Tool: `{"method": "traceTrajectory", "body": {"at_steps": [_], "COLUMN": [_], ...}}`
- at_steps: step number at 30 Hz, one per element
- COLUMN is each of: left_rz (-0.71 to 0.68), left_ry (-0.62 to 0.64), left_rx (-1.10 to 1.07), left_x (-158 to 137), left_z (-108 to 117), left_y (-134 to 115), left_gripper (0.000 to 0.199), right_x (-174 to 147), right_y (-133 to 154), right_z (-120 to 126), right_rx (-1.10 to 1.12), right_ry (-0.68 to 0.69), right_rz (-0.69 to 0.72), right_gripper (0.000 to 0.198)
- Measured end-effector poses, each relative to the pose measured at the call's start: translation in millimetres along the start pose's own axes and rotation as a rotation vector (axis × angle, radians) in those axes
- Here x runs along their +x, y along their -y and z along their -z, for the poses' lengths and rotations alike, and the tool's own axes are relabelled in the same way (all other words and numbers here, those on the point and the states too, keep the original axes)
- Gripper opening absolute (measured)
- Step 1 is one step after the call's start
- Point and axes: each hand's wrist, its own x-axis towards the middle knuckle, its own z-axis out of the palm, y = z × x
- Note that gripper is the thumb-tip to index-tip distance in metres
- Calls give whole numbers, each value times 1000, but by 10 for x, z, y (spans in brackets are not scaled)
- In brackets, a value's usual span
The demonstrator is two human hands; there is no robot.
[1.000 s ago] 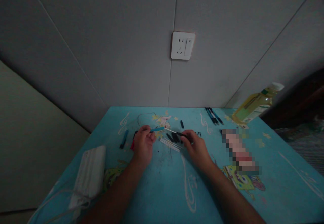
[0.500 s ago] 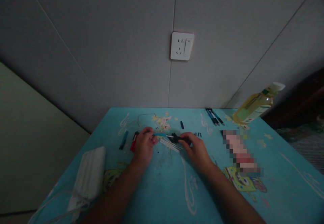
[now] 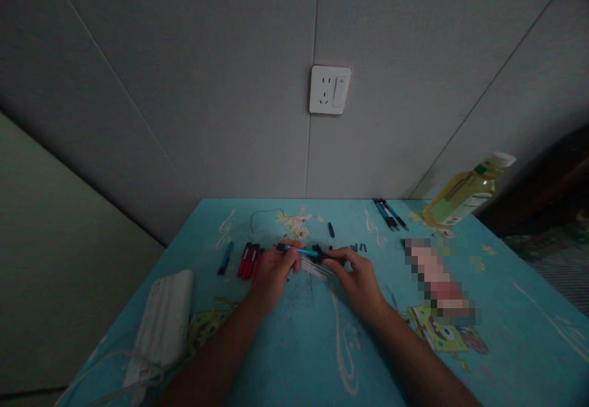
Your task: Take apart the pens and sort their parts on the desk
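My left hand [image 3: 276, 272] is closed around a blue pen barrel [image 3: 307, 251] above the middle of the table. Gripped by my right hand [image 3: 359, 275] is the black front part of the pen [image 3: 329, 257], which meets the barrel's right end. Whether the two parts are fully joined, I cannot tell. Thin white refills [image 3: 315, 269] lie on the table just below the pen. Beside my left hand are several red pen barrels [image 3: 247, 262], partly covered by it, and a blue barrel [image 3: 225, 258]. Small black pieces [image 3: 359, 248] lie beyond my right hand.
Several blue-black pens [image 3: 390, 214] lie at the back right, near a bottle of yellow liquid [image 3: 460, 195]. A pixelated pinkish item [image 3: 437, 278] lies to the right. At left is a white block [image 3: 168, 309] with cables. Another black piece [image 3: 331, 229] sits toward the wall.
My left hand has moved right, bringing the blue barrel up against the black part. The white rod between them no longer shows. More red barrels have come into view.
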Motion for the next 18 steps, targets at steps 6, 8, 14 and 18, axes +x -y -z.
{"method": "traceTrajectory", "body": {"at_steps": [6,8,14,18], "left_rz": [6,21,67,94], "left_ry": [-16,-23,-65,-45], "left_rx": [43,52,53,67], "left_x": [0,-3,2,-1], "left_z": [-2,1,52,81], "left_y": [-3,0,33,62], "left_gripper": [30,30,30,29], "right_x": [-4,-2,22,17], "right_y": [10,1,0,-19], "right_z": [-58,-85,-176,-184], "right_rx": [144,215,648,643], "right_ry": [119,156,196,214], "right_rz": [-118,-173,-245,-259], "right_gripper": [40,51,39,36]}}
